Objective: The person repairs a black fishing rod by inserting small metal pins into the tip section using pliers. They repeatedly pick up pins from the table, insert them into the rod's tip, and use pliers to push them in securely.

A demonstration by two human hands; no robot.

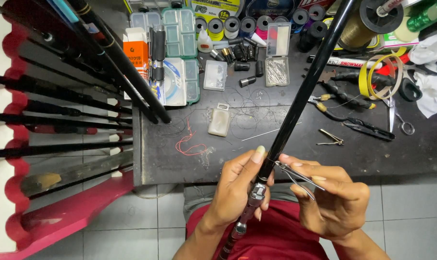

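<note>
My left hand grips a long black fishing rod near its metal reel seat, thumb pressed on the blank. The rod slants up to the right over the dark workbench. My right hand holds a thin metal tool like small tweezers or a wire guide, with its tip touching the rod just beside my left thumb.
On the bench lie a red thread tangle, a small clear box, plastic tackle boxes, line spools, pliers, scissors, tape rolls. A red rack at left holds several rods.
</note>
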